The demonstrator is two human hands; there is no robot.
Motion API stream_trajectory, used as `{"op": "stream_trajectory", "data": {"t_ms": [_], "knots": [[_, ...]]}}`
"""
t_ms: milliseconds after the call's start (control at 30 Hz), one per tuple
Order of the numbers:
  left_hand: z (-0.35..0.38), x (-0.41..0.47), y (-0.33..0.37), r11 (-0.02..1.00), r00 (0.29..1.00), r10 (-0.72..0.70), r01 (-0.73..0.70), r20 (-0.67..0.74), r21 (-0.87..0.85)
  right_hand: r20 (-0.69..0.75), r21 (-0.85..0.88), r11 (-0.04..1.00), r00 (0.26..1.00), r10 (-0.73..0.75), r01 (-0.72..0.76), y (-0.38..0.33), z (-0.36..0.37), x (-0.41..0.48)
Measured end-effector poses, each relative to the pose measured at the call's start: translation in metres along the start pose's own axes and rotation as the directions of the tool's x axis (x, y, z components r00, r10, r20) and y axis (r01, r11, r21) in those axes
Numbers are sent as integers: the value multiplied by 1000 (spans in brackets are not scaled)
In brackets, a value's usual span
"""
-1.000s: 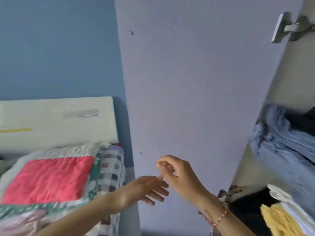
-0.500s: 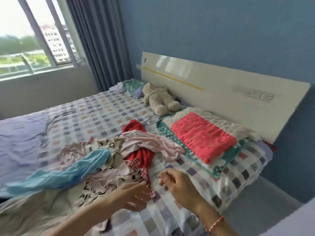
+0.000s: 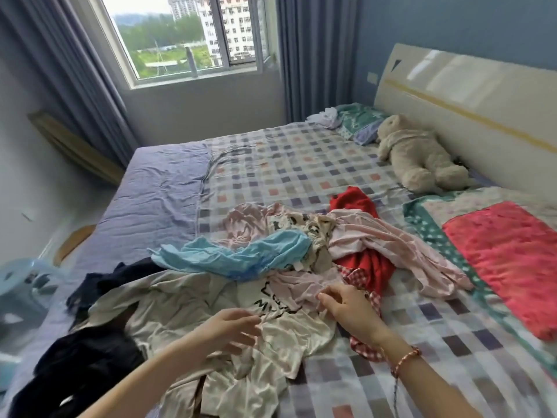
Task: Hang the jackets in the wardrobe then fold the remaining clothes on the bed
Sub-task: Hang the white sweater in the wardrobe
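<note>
A heap of loose clothes lies on the checked bed [image 3: 301,164]. It holds a cream printed T-shirt [image 3: 187,303], a light blue garment [image 3: 241,254], a pale pink striped one [image 3: 376,236], a red one [image 3: 370,263] and dark clothes [image 3: 90,357] at the near left. My left hand [image 3: 232,330] hovers over the cream T-shirt with fingers spread. My right hand [image 3: 349,312], a beaded bracelet on its wrist, touches the pink cloth at the heap's near edge; its fingers are curled, and I cannot tell whether they pinch it. The wardrobe is out of view.
A plush bear [image 3: 419,155] and a green pillow [image 3: 358,122] lie by the white headboard [image 3: 470,95]. A red-and-green quilted pillow [image 3: 506,254] sits at the right. A pale blue plastic stool [image 3: 21,294] stands left of the bed. Window and curtains fill the far wall.
My view has swung from the wardrobe door to the bed. Both hands have moved left and down onto the clothes heap.
</note>
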State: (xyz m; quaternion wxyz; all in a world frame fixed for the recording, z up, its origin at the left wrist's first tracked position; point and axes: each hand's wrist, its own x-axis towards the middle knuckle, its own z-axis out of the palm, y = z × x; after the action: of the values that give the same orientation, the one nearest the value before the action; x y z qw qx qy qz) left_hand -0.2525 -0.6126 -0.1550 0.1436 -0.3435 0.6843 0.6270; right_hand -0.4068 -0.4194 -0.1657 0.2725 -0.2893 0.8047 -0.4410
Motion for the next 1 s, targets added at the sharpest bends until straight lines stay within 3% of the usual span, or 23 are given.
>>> {"op": "stream_trajectory", "data": {"t_ms": [200,367,501,634,734,901,1001], "knots": [[-78,59,-24,997,995,-62,66,-78,50,91,87,970,972,218,-226,22,59,90],[-105,105,-43,982,980,-113,136,-164,133,95,99,914,918,385,-393,49,63,140],[-116,143,-67,957,953,-204,243,-224,161,94,17,863,860,501,-505,80,74,177],[-136,179,-100,899,925,-254,333,-281,284,238,-78,812,780,579,-579,105,125,211],[-150,189,-121,861,904,-306,397,-300,318,349,-126,811,740,575,-571,110,166,218],[-181,202,-153,845,880,-355,446,-316,294,464,-200,876,745,479,-438,102,227,237],[-186,204,-172,834,864,-391,479,-318,274,551,-271,879,686,475,-391,100,259,233]]}}
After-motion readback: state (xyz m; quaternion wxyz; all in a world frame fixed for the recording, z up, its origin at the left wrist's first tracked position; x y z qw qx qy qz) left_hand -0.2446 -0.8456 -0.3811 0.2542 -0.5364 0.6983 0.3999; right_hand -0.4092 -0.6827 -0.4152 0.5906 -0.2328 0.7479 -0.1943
